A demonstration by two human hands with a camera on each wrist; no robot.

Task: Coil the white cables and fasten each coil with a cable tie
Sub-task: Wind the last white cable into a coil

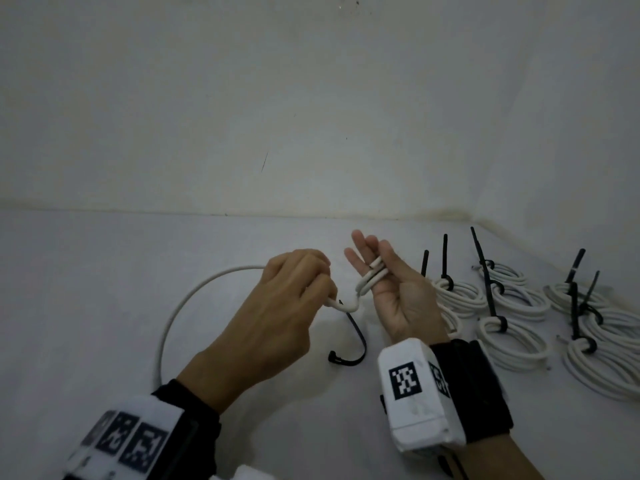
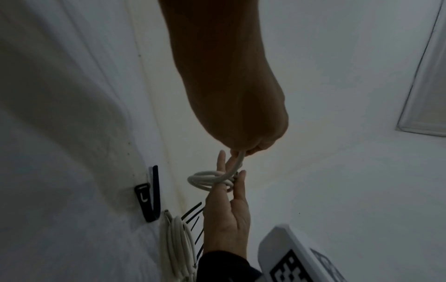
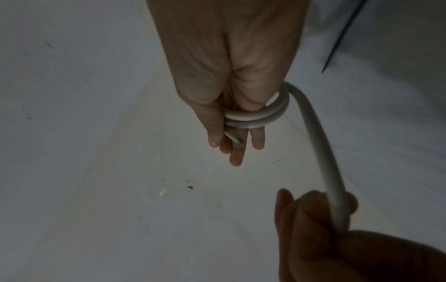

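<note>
The left hand (image 1: pixel 277 306) is gripping the white cable (image 1: pixel 180 306), fingers curled tight round it, just beside the right hand (image 1: pixel 398 292). The right hand is standing palm up with its fingers (image 1: pixel 360 244) nearly straight, and two turns of the cable are sitting wound round them; in the right wrist view the thumb (image 3: pixel 212 122) is pressing the cable's cut end (image 3: pixel 233 137) against the fingers, so this hand is clamping the cable too. From the turns the cable is running a short way across to the left fist, then leaving it on the far side and sweeping in a wide arc over the white floor (image 1: pixel 104 289) toward the left wrist. Both wrists are wearing black bands carrying white blocks printed with square markers. On the floor below and between the hands a loose black tie (image 1: pixel 349 351) is lying in a curve. To the right, well apart from the hands, finished coils (image 1: pixel 512 341) are lying in a cluster (about six, though some overlap), each cinched by a black tie with its tail sticking up. Behind everything a white wall (image 1: pixel 311 98) is meeting the floor.
</note>
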